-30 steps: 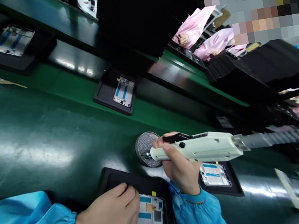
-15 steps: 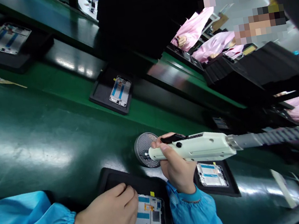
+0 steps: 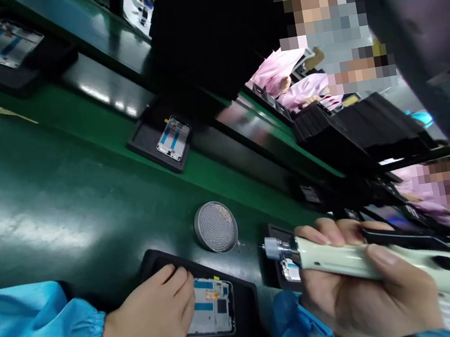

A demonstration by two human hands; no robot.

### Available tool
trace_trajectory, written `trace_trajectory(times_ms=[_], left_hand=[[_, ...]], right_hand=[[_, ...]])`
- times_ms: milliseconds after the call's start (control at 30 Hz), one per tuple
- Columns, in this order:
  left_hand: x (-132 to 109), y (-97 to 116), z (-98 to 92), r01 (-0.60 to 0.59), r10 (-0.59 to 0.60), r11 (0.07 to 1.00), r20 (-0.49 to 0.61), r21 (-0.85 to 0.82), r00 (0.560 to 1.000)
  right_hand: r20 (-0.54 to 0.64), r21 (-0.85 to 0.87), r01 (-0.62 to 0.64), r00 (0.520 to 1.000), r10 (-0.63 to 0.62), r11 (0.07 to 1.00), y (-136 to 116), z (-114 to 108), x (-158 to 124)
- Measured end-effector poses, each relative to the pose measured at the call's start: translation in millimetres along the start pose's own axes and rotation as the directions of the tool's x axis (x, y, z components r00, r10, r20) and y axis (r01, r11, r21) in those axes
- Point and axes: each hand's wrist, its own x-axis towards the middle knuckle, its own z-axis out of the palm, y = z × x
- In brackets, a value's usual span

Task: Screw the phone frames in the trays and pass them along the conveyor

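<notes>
My right hand (image 3: 367,288) is wrapped round a pale-green electric screwdriver (image 3: 341,255), its silver nose and thin bit pointing left over the bench. A round perforated screw dish (image 3: 216,228) sits left of the bit, apart from it. My left hand (image 3: 154,316) is closed over the left end of a phone frame (image 3: 208,319), fingers at its upper edge and thumb near its lower edge. This frame, with blue strips and a yellow tab, lies in a black tray (image 3: 247,307). Whether a small screw sits on the bit cannot be made out.
Another phone frame (image 3: 290,272) in a black tray lies partly behind my right hand. Beyond the bench runs a green conveyor (image 3: 95,135) carrying a phone frame (image 3: 174,138) on a tray. At far left is one more phone frame (image 3: 4,44). People in pink sit across the line.
My right hand has pulled the screwdriver away from the screw dish, to the right and nearer the camera. My left hand stays on the phone frame; the view has shifted slightly.
</notes>
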Motion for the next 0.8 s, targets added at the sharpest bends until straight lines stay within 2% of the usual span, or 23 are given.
trace_trajectory(times_ms=[100, 167, 233, 333, 400, 533, 800], left_hand=[[3, -2, -2.8, -0.025, 0.025, 1.000, 0.008, 0.001, 1.000], [5, -3, -4.8, -0.036, 0.036, 0.999, 0.021, 0.002, 0.999], [6, -4, -6.3, -0.043, 0.043, 0.999, 0.031, -0.004, 0.999], [7, -5, -7.4, -0.050, 0.051, 0.998, 0.043, -0.024, 0.998], [7, -5, -7.6, -0.052, 0.053, 0.998, 0.052, -0.031, 0.997], [8, -6, -8.1, -0.055, 0.058, 0.998, 0.058, -0.041, 0.997], [8, -5, -6.7, -0.056, 0.057, 0.997, 0.018, -0.052, 0.998]], right_hand=[[0.017, -0.005, -0.002, 1.000, 0.002, 1.000, -1, -1, -8], [0.070, -0.042, -0.010, 0.997, 0.013, 0.999, 3, -3, -19], [0.176, -0.108, -0.005, 0.984, 0.024, 0.994, 10, -4, -32], [0.366, -0.205, 0.036, 0.930, 0.043, 0.978, 25, -8, -53], [0.435, -0.253, 0.041, 0.897, 0.076, 0.966, 34, -13, -63], [0.465, -0.300, 0.031, 0.877, 0.118, 0.953, 46, -19, -70], [0.447, -0.292, 0.010, 0.885, 0.127, 0.956, 45, -12, -70]])
